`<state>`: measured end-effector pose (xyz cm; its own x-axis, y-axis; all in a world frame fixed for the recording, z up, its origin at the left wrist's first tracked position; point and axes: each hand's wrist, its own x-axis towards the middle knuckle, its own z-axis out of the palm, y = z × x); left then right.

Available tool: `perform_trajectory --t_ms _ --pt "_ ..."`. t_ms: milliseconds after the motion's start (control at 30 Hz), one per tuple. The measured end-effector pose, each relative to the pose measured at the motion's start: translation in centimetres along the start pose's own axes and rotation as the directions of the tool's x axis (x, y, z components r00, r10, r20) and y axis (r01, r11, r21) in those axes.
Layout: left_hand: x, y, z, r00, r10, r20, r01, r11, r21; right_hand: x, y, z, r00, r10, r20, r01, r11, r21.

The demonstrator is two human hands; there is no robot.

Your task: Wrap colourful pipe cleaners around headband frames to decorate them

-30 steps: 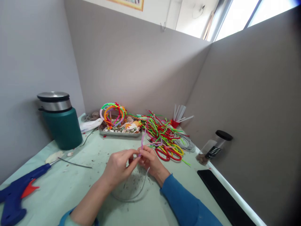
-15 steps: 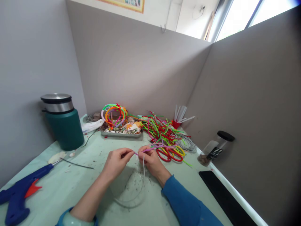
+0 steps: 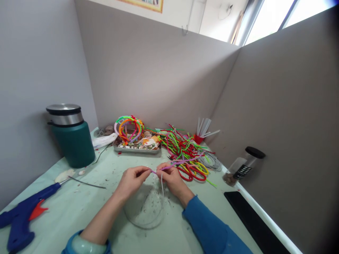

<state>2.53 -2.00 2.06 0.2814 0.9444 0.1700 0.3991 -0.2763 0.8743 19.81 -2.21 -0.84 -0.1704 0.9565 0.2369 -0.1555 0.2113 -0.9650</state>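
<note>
A purple pipe cleaner (image 3: 185,162) runs between my two hands over the middle of the table. My left hand (image 3: 134,180) pinches its short end between thumb and fingertips. My right hand (image 3: 169,178) is closed on the pipe cleaner a little to the right, and its long end sticks out toward the back right. A grey wire loop (image 3: 162,201) hangs down in a curve from the right fingertips. Where wire and pipe cleaner meet is hidden by the fingers. Just past my right hand lie red-handled scissors (image 3: 194,173).
A metal tray (image 3: 137,151) holds shells and colourful ring shapes. Beside it are a heap of pipe cleaners (image 3: 182,141), a grey wire coil (image 3: 213,161) and a red cup of glue sticks (image 3: 198,138). At left stand a green bottle (image 3: 74,144) and a blue glue gun (image 3: 23,215); at right, a jar (image 3: 241,167).
The free end of the purple pipe cleaner has swung slightly upward and the wire loop has shifted a little. Both hands keep nearly the same place and grip.
</note>
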Motion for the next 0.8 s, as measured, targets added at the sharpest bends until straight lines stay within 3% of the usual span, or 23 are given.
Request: perform_trajectory --t_ms 167,367,800 --pt "0.16 -0.32 0.15 0.998 -0.058 0.023 0.057 0.997 0.044 0.08 0.05 -0.09 1.000 0.002 0.002 -0.002 1.000 -0.018" --pt "0.40 -0.73 0.32 0.997 -0.049 0.064 0.049 0.999 -0.001 0.19 0.09 -0.36 1.000 -0.002 -0.023 0.001 0.999 -0.045" --pt "0.12 -0.56 0.51 0.989 -0.133 0.065 0.125 0.985 0.117 0.05 -0.60 0.23 0.995 -0.053 0.087 0.063 0.991 -0.115"
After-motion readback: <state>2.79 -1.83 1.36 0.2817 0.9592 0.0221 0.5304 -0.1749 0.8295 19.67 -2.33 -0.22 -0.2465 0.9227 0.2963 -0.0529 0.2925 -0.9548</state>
